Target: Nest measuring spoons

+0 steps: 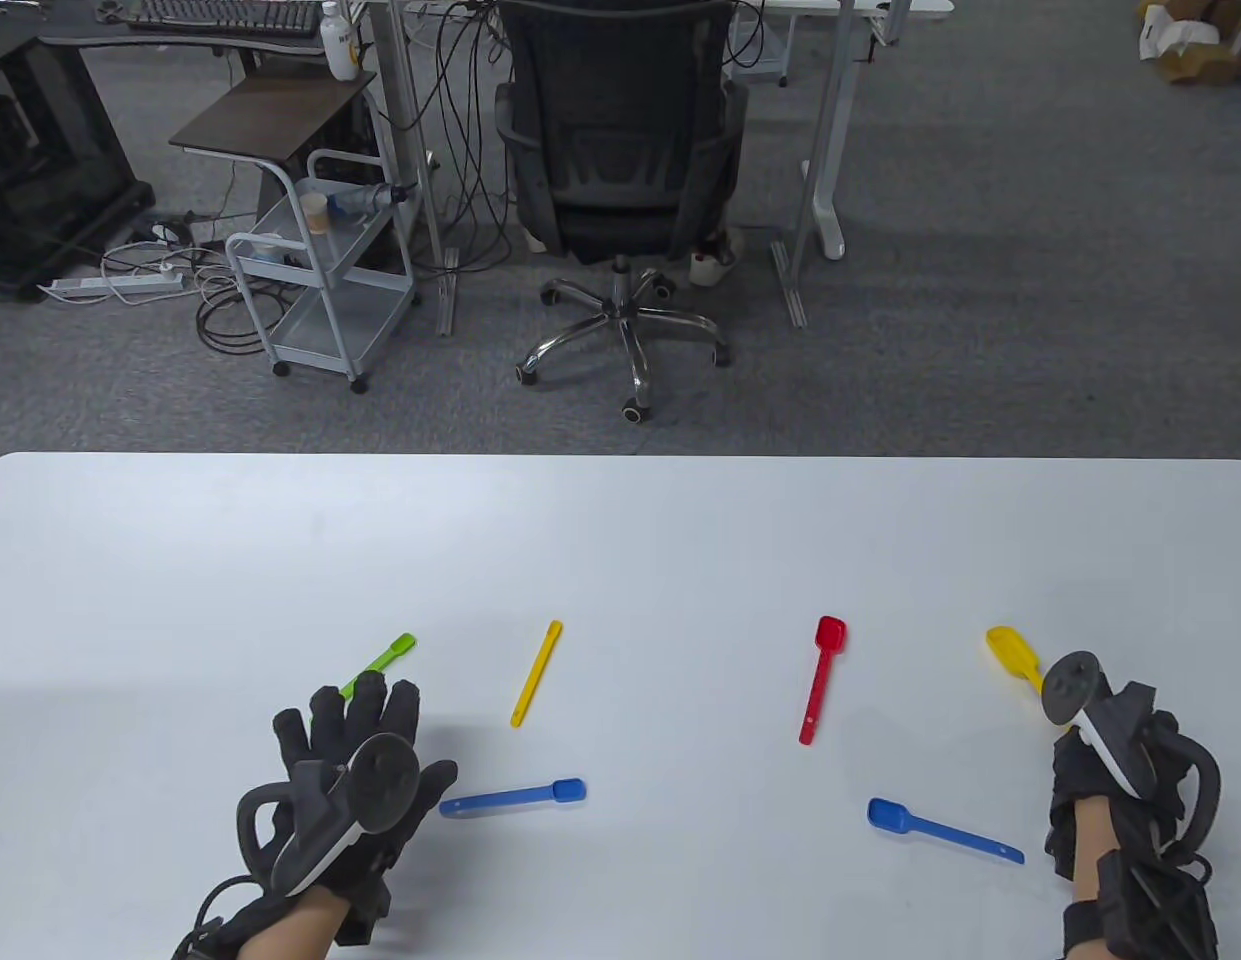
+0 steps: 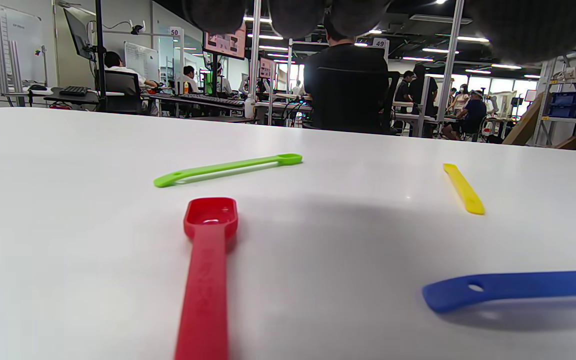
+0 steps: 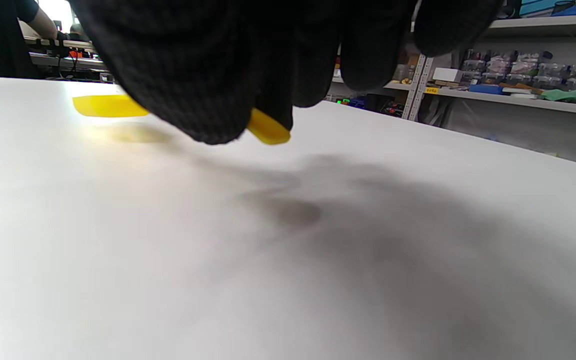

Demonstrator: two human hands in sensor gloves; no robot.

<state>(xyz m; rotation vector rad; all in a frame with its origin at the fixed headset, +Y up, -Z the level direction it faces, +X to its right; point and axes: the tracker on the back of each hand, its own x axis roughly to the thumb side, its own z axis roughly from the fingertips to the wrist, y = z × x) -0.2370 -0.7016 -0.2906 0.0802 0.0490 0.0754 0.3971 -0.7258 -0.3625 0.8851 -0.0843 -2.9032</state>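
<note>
Several coloured measuring spoons lie on the white table (image 1: 620, 540). My left hand (image 1: 365, 715) hovers open, fingers spread, over the handle of a green spoon (image 1: 385, 660). The left wrist view shows its fingertips (image 2: 293, 15) above a red spoon (image 2: 207, 270) that the hand hides in the table view. My right hand (image 1: 1090, 750) grips the handle of the wide yellow spoon (image 1: 1015, 655). In the right wrist view its fingers (image 3: 218, 65) wrap that spoon (image 3: 110, 106), held just above the table.
A thin yellow spoon (image 1: 536, 686), a small blue spoon (image 1: 515, 797), another red spoon (image 1: 823, 678) and a larger blue spoon (image 1: 940, 828) lie between my hands. An office chair (image 1: 620, 150) stands beyond the table's far edge.
</note>
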